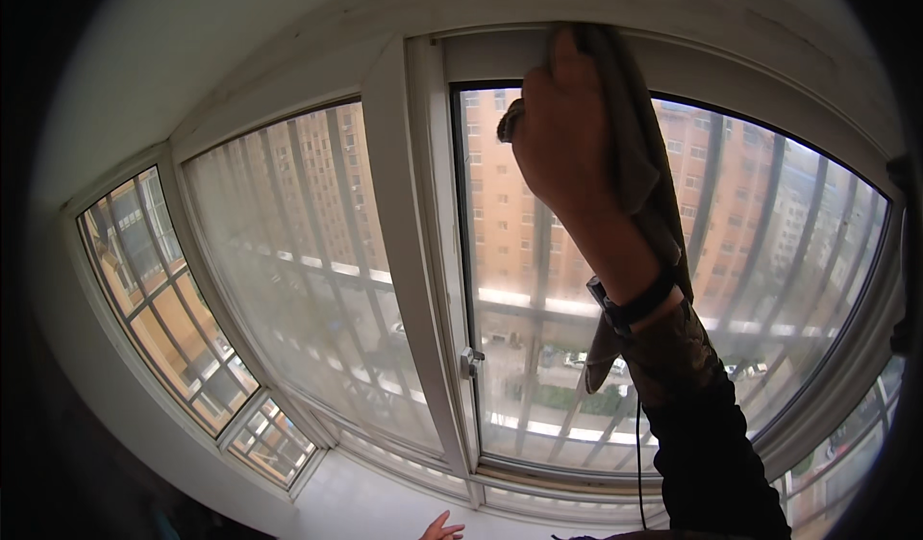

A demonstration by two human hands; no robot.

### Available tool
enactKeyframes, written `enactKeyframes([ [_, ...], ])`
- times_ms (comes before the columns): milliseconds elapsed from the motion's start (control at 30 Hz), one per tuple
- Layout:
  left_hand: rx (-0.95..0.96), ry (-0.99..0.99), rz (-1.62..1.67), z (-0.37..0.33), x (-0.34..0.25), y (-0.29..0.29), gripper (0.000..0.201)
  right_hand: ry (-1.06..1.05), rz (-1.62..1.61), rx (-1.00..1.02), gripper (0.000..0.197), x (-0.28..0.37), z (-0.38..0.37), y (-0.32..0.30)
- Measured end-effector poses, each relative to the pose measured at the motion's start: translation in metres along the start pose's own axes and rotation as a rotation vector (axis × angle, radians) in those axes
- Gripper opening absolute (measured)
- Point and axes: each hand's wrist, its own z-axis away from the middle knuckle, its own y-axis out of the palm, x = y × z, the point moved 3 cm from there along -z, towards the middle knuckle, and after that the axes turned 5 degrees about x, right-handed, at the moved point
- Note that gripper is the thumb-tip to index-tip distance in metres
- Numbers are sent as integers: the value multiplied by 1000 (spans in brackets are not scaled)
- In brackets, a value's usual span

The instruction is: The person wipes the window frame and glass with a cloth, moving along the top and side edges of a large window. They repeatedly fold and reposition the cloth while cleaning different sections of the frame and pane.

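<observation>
My right hand (567, 136) is raised to the top of the window, its fingers closed on a grey cloth (633, 146). It presses the cloth near the upper rail of the white window frame (481, 54). The cloth hangs down along my forearm, its lower end showing beside my wrist. A dark wristband with a watch (630, 304) is around that wrist. At the bottom edge, only the fingers of my left hand (442, 527) show; they are apart and hold nothing I can see.
Behind my right arm is a glass pane (519, 251) with a small latch (470, 363) on its left frame. A hazy pane (308, 300) stands left of the white upright (399, 203). Bars run outside the glass. A thin dark cord (640, 463) hangs beside my right sleeve.
</observation>
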Motion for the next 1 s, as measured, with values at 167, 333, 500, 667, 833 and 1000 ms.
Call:
enactKeyframes([
  [167, 21, -46, 38, 2, 2, -4, 52, -32, 29, 24, 11, 13, -1, 24],
  [333, 43, -21, 18, 8, 12, -9, 53, -205, 53, 129, 28, 52, -9, 57],
  [500, -47, -108, 2, 30, 60, -25, 50, -242, 221, 129, 38, 58, -10, 66],
  [667, 82, -187, 104, 33, 100, -27, 42, -242, 28, 249, 44, 45, -12, 65],
  [833, 268, -322, -145, 16, 71, 1, 47, -418, 394, 283, 57, 42, -14, 60],
  [1000, 432, -330, -209, 3, 4, 39, 48, -499, 525, 503, 59, 7, -15, 22],
])
